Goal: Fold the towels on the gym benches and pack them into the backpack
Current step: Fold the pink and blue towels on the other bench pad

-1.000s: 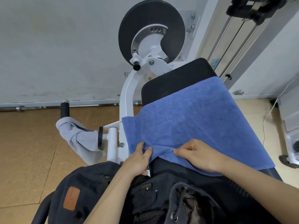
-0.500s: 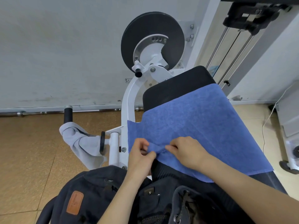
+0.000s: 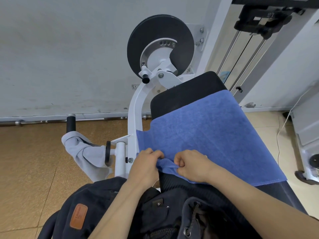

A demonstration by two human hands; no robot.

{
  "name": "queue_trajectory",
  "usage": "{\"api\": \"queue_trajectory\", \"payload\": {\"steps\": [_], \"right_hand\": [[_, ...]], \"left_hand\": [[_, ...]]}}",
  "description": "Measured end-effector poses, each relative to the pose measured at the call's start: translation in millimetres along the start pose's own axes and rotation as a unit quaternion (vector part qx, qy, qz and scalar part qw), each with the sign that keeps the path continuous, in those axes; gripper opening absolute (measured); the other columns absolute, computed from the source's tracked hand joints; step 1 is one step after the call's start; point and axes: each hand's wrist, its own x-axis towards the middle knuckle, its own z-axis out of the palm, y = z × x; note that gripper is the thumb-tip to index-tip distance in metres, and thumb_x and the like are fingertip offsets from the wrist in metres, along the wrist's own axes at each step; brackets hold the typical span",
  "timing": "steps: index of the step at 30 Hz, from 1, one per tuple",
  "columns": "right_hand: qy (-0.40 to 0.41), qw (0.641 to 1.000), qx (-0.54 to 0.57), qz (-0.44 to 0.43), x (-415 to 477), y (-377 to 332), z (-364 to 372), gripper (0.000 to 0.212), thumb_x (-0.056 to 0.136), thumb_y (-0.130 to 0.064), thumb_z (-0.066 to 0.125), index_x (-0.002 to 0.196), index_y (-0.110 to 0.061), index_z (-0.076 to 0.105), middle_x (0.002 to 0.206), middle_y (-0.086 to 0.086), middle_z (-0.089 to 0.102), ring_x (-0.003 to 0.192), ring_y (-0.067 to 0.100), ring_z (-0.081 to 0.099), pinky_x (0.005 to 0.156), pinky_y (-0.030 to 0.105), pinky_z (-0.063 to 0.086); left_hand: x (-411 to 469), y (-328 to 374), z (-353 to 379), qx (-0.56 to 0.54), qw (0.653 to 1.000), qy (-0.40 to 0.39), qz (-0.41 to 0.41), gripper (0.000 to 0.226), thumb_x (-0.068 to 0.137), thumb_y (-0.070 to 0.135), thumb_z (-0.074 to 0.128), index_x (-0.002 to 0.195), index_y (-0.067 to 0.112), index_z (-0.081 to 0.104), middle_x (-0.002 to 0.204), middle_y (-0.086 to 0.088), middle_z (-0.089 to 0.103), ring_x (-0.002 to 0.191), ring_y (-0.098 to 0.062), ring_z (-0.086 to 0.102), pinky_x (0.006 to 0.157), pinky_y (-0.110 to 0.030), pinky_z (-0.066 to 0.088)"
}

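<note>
One blue towel point(image 3: 207, 135) lies spread over the black bench point(image 3: 186, 90) at centre frame, its near edge bunched up. The left hand point(image 3: 146, 164) and right hand point(image 3: 191, 166), close together, each pinch that edge with curled fingers. A dark backpack point(image 3: 107, 204) fills the bottom of the frame; a grey towel point(image 3: 82, 152) drapes a handle at left

A towel point(image 3: 207, 135) lay on the bench point(image 3: 188, 90) at frame centre; a backpack point(image 3: 96, 204) sat below it, another towel point(image 3: 82, 152) hung at left
</note>
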Motion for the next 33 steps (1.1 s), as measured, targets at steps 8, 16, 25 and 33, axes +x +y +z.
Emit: {"api": "queue_trajectory", "payload": {"steps": [8,16,25,33], "right_hand": [[-0.123,0.991,0.057,0.008,-1,0,-13,0.037,0.078,-0.022,0.060,0.045,-0.020,0.042,0.044,-0.008,0.036,0.052,0.009,0.033,0.067,0.030,0.032],[-0.141,0.990,-0.006,0.017,-4,-11,-10,0.027,0.081,-0.026,0.056,0.059,-0.021,0.041,0.065,-0.003,0.041,0.068,0.015,0.039,0.089,0.042,0.032],[-0.148,0.984,-0.092,-0.028,-9,-18,-2,0.020,0.083,-0.033,0.055,0.067,-0.020,0.051,0.076,0.006,0.056,0.074,0.019,0.047,0.083,0.041,0.030],[-0.109,0.984,0.105,-0.091,-9,-15,1,0.024,0.092,-0.047,0.055,0.106,-0.028,0.060,0.090,-0.013,0.060,0.083,0.009,0.059,0.084,0.029,0.047]], "left_hand": [[-18,-34,-18,-0.002,0.978,0.106,-0.178,0.016,0.092,0.024,0.050,0.103,0.027,0.062,0.102,-0.002,0.054,0.093,-0.023,0.054,0.073,-0.034,0.046],[-26,-20,-29,-0.601,0.719,0.098,-0.335,0.025,0.095,-0.002,0.039,0.095,0.007,0.063,0.093,-0.012,0.066,0.087,-0.022,0.065,0.074,-0.031,0.056],[-38,-19,-44,-0.748,0.551,0.146,-0.340,0.042,0.088,-0.008,0.048,0.123,0.011,0.059,0.101,-0.012,0.066,0.057,-0.014,0.063,0.045,-0.019,0.051],[-53,-30,-57,-0.624,0.703,0.135,-0.314,0.055,0.085,-0.015,0.039,0.125,0.015,0.063,0.110,-0.009,0.070,0.086,-0.023,0.065,0.069,-0.031,0.050]]}}
